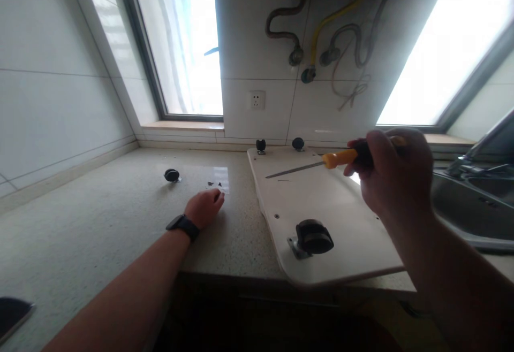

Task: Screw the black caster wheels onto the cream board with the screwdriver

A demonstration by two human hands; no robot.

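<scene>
Left of the board [321, 194], a loose wheel [171, 175] and dark bits [219, 184] lie on the desk [100, 218]; right of it is the sink [461, 213]. Two far wheels [261, 145] and a near wheel [315, 236] stand on the board. Over it, the right grip [395, 173] holds the screwdriver [339, 158] by its handle, shaft pointing leftward. The left grip [204, 207] curls beside the dark bits; whether holding anything, I cannot tell.

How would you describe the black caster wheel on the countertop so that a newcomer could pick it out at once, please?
Find the pale countertop, then the stretch left of the white board. Beyond the left hand, and slightly to its left, is a black caster wheel. Unlike the three wheels on the board, it sits directly on the countertop.
</scene>
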